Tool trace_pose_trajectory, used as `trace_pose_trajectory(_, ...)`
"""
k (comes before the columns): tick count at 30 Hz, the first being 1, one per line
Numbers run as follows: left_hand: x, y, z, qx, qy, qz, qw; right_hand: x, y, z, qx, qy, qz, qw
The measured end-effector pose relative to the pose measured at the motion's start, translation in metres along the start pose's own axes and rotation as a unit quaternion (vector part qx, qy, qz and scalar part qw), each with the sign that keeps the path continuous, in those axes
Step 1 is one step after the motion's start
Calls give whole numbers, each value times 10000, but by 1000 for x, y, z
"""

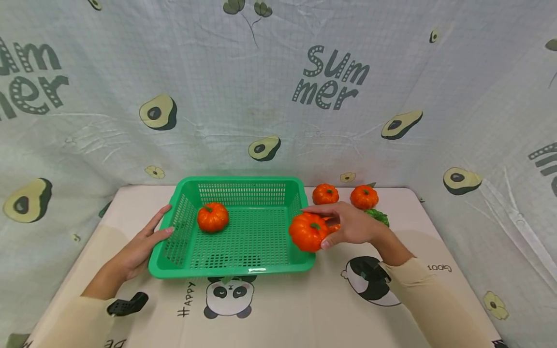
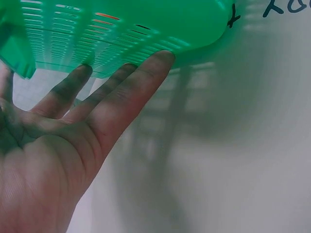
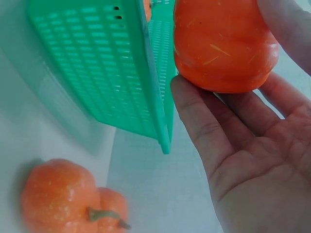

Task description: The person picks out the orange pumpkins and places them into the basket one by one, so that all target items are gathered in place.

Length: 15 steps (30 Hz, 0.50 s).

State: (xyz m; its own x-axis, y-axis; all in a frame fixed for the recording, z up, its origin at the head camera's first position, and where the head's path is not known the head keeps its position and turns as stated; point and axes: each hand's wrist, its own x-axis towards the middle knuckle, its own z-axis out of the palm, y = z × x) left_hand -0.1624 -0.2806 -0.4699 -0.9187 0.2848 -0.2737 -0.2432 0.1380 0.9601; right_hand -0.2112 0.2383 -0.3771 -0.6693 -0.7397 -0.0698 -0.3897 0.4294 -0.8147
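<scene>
A small orange pumpkin point(image 1: 310, 233) is held between the thumb and fingers of my right hand point(image 1: 354, 223), over the right rim of a green plastic basket point(image 1: 256, 268). In the right wrist view this pumpkin point(image 3: 223, 46) sits near the top, beside the basket wall point(image 3: 92, 63). My left hand point(image 1: 141, 246) is at the basket's left side, thumb by the rim. Seen from the left wrist, its fingers point(image 2: 129, 97) extend straight against the slotted outer wall point(image 2: 112, 48). Another pumpkin point(image 1: 213, 217) lies inside the basket, toward the left.
Two pumpkins point(image 1: 325, 194) point(image 1: 364, 197) stand on the table at the back right. A leafy green vegetable point(image 1: 377, 216) and another orange piece are partly hidden by my right hand. Behind the table point(image 1: 304, 309) hangs a printed cloth point(image 1: 217, 96).
</scene>
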Motion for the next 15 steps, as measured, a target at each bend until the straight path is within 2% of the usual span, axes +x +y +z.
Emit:
trace_pose_trajectory(8,-2,-2,0,79,15,17,10000,8,-3,5,-142,43,17,9999)
trace_pose_trajectory(15,0,0,0,38,20,44,10000,15,-6,6,-268,27,-163,9995)
